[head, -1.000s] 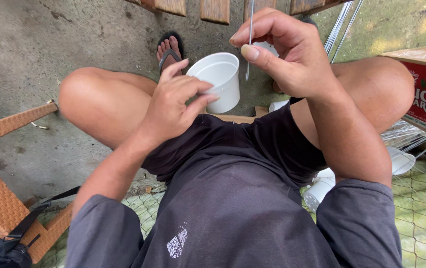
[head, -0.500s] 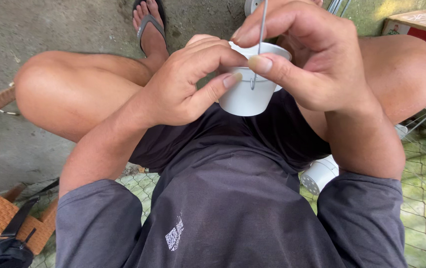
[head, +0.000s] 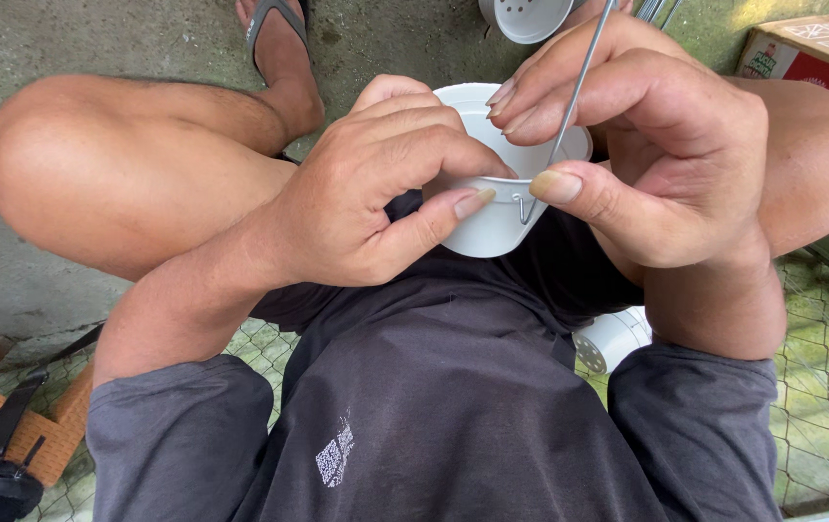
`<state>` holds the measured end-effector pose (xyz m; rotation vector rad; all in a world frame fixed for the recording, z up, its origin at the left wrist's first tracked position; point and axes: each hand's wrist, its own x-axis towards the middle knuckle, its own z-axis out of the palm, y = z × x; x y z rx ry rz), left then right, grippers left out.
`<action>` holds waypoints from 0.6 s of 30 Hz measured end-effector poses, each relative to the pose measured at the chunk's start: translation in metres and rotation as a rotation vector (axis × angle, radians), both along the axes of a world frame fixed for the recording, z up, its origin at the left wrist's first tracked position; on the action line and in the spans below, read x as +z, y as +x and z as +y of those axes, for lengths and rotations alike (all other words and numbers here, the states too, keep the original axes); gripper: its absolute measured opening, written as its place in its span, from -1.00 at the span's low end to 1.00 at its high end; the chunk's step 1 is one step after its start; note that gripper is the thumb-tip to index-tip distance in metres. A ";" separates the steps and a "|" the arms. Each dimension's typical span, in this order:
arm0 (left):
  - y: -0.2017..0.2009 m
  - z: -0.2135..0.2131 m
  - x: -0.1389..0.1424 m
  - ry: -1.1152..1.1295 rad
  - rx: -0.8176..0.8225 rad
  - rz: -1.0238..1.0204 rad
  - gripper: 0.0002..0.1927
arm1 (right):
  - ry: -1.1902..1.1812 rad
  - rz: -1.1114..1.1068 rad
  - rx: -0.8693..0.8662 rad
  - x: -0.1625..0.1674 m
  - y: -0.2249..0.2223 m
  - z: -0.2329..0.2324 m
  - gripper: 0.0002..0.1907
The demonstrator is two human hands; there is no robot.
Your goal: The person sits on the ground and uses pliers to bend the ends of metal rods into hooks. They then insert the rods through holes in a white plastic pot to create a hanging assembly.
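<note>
My left hand (head: 356, 198) grips the small white pot (head: 492, 217) steady so my right hand (head: 666, 164) fingers, pinching a thin wire (head: 569, 106), can hook its rim.

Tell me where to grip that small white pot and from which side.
Grip the small white pot by its tapered wall just under the rim, from the left, as the left hand does. That leaves the right side free, where the right hand hooks the metal wire.

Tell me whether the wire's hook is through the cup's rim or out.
Through: the wire's bent end shows outside the white cup's wall, just under the rim.
</note>
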<state>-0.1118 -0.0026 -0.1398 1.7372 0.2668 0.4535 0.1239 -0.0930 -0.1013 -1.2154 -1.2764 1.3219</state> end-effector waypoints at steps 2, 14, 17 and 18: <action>0.000 -0.001 0.000 -0.004 0.006 -0.006 -0.90 | -0.003 -0.013 0.005 0.001 0.000 0.000 -0.77; 0.000 -0.004 -0.004 -0.011 0.006 -0.022 -0.92 | 0.010 -0.013 0.014 -0.003 0.001 0.003 -0.77; 0.001 -0.003 -0.003 -0.009 0.005 -0.024 -0.93 | 0.019 -0.001 0.024 -0.005 0.001 0.003 -0.78; 0.001 -0.003 -0.003 -0.007 0.005 -0.025 -0.92 | 0.021 0.005 0.027 -0.005 0.001 0.003 -0.79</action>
